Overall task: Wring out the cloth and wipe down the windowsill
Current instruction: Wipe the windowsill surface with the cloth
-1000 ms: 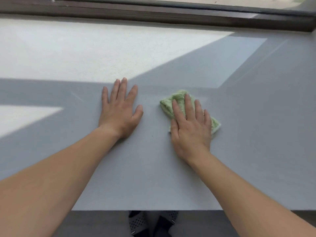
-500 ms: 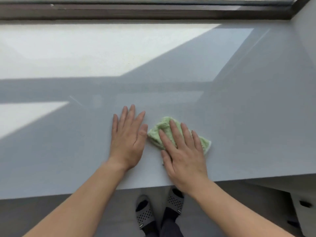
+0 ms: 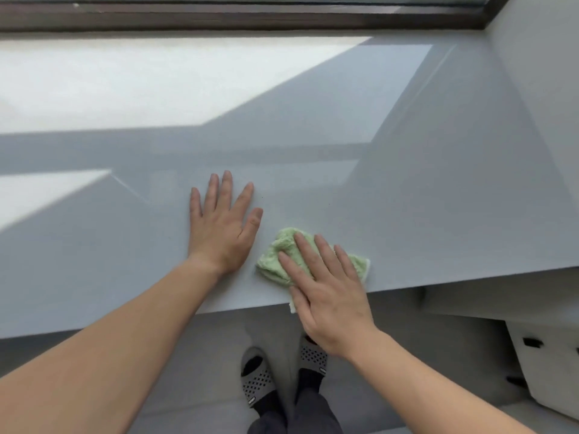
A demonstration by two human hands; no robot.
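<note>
The right hand [image 3: 326, 296] presses flat, fingers straight, on the cloth [image 3: 275, 261] at the windowsill [image 3: 438, 214] front edge. The left hand [image 3: 222, 223] lies spread beside it, seemingly not touching. Bare sill stretches toward the far edge.

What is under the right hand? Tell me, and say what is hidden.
The cloth lies under the right hand, pressed flat onto the windowsill at its front edge. The cloth's middle and the windowsill beneath it are covered.

Two bare hands, a left hand [image 3: 221, 228] and a right hand [image 3: 327, 297]; one folded pale-green terry cloth [image 3: 273, 260]; one glossy grey windowsill [image 3: 407, 214]; one dark brown window frame [image 3: 250, 17]; two grey perforated slippers [image 3: 257, 379]; one white box [image 3: 557, 371]
</note>
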